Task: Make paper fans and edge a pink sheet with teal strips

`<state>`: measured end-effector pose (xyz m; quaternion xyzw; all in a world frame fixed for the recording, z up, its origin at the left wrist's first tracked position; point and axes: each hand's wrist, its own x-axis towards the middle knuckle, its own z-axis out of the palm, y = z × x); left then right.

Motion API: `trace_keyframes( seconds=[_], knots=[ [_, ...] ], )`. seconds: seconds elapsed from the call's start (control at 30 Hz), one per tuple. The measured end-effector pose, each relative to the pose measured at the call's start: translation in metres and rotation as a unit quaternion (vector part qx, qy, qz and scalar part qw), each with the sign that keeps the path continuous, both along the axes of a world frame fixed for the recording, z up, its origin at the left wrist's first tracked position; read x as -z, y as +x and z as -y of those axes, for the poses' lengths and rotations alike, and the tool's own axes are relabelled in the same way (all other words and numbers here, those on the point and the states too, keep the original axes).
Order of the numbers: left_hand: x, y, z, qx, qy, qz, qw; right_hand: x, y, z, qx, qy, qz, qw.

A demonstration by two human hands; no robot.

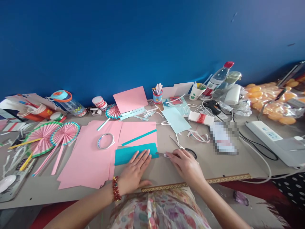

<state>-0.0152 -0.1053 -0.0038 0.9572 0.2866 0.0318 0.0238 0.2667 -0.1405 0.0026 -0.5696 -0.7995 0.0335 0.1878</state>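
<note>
My left hand [140, 162] lies flat with fingers stretched out on a folded-looking teal paper [125, 155], pressing it to the table. A small craft knife [166, 155] is gripped in my right hand [187, 163]; its thin blade points left and meets the paper's right edge. Just behind, a narrow teal strip [139, 137] rests across a pink sheet [147, 127]. Scissors [177, 142] lie partly under my right hand, with one black handle loop showing. A roll of clear tape [105, 141] sits on the stacked pink sheets [88, 159] to the left.
Pleated paper fans [65, 133] lie at left. A patterned wooden strip [228, 178] runs along the front edge. At the back stand a pen cup [157, 97], a paper cup [197, 92] and a bottle [215, 81]. A power strip [269, 136] with cables is at right.
</note>
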Motion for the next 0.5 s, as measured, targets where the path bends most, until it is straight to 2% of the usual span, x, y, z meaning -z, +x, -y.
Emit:
trace_keyframes(
  seconds=[0.2,0.5],
  knots=[
    [-0.003,0.003,0.001,-0.015,-0.017,-0.009,1.0,-0.006,0.004,-0.002,-0.026,-0.017,0.004,1.0],
    [-0.002,0.011,0.003,-0.035,0.011,-0.027,0.999,-0.001,0.006,-0.006,-0.046,-0.013,0.024,0.999]
  ],
)
